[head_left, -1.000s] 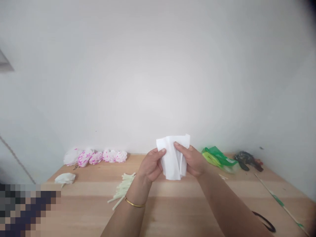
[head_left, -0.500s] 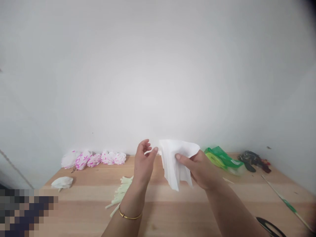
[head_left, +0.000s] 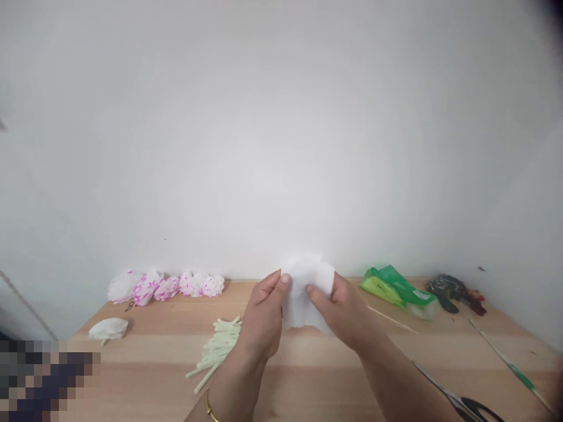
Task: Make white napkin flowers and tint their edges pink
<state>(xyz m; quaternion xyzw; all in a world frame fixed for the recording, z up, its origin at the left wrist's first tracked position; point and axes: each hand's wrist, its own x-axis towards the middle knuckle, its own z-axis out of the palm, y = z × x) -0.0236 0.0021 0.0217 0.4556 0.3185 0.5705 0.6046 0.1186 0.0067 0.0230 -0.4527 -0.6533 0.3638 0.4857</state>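
A thin white sheet, perhaps tissue paper (head_left: 305, 305), is held up between both hands above the wooden table. My left hand (head_left: 265, 313) pinches its left edge, thumb in front. On the right side my right hand (head_left: 345, 308) grips it with the thumb pressed on the front, the other fingers hidden behind. The sheet looks gathered in the middle, and its lower edge hangs free. Left of my left forearm lies a pile of pale green strips (head_left: 217, 346).
Pink-and-white bunched pieces (head_left: 167, 287) line the back left, above a white bundle (head_left: 108, 329). A green plastic package (head_left: 398, 290) and dark items (head_left: 455, 292) sit at the back right. Scissors (head_left: 457, 401), a thin stick (head_left: 391, 319) and a green-wrapped stick (head_left: 505, 360) lie on the right.
My left hand has moved right and taken hold of the sheet's left edge. The sheet, hanging in loose folds before, is now spread between both hands. The right hand has shifted slightly left.
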